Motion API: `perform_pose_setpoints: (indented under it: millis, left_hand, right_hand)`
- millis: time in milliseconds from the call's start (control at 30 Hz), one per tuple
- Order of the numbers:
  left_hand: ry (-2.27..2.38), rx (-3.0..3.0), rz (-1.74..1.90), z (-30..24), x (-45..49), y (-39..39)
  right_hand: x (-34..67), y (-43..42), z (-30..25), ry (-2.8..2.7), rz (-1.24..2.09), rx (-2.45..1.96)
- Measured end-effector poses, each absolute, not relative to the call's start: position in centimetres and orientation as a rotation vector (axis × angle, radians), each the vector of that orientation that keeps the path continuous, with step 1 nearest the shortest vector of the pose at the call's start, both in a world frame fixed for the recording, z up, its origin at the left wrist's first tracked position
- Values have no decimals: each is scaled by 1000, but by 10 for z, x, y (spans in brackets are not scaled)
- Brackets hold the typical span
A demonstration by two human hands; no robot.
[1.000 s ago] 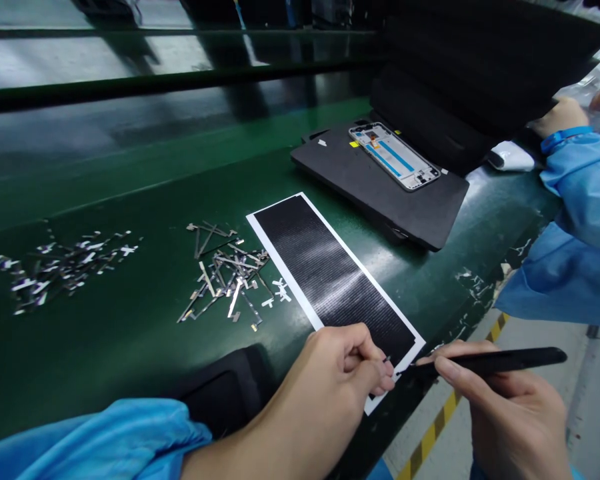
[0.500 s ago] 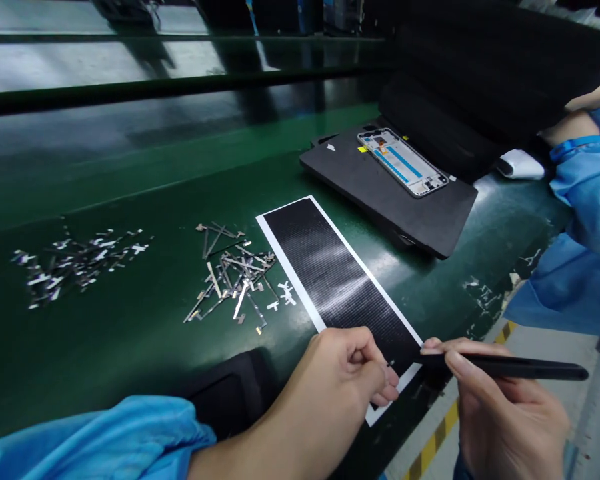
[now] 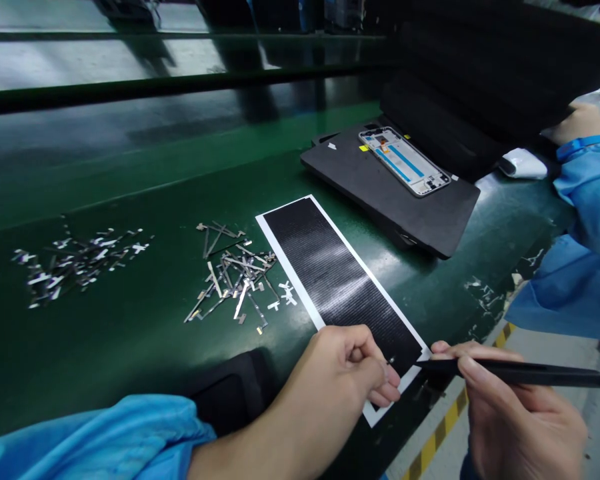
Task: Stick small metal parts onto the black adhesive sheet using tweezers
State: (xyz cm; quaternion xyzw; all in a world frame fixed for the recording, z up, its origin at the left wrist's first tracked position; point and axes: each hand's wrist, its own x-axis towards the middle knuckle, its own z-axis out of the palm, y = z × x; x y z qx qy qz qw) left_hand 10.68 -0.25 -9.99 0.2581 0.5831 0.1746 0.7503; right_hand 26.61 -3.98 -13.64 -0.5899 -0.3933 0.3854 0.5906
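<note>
Over the near end of a black finely ridged sheet with a white border point(image 3: 325, 267), my left hand point(image 3: 353, 383) is closed in a pinch. A tiny dark piece with a shiny tip point(image 3: 391, 361) pokes out between its fingertips; the rest is hidden. My right hand point(image 3: 515, 400) grips black tweezers point(image 3: 540, 373) like a pen, their point at the sheet's right border, close to the left fingertips but apart from them. Left of the sheet lies a pile of thin flex cables point(image 3: 235, 277), with small white cross-shaped stickers point(image 3: 287, 293) beside it.
Another heap of small dark and white strips point(image 3: 80, 263) lies farther left on the green table point(image 3: 145, 360). A phone frame with blue strips point(image 3: 405, 162) rests on a black board point(image 3: 350, 173). At the right, a co-worker's blue sleeve point(image 3: 587, 180) reaches over a white packet point(image 3: 525, 164).
My right hand has drawn back slightly to the right with the tweezers, whose point has come off the sheet's black edge. My left hand is almost still. The co-worker's hand has shifted.
</note>
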Motion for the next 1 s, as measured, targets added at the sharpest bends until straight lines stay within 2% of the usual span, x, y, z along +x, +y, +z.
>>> perform_pose_setpoints:
  millis: [267,500,667,867,1000]
  left_hand:
    - [1206,683,529,-102,98,-9]
    - [1101,751,825,-105,68,-22]
    - [1143,789,823,-104,52,-34]
    - [1163,917,825,-105,39,-41]
    - [1254,978,683,-95,30,-47]
  right_hand:
    - [276,-52,-141,-1395,670,-1516]
    - [274,-57,-137,-1518,518,-1509]
    - [276,-61,-138,-1692,391,-1433]
    - [290,-72,-147,-2287,57,-1202]
    - [282,-83,-158,-2026,-129,-1273]
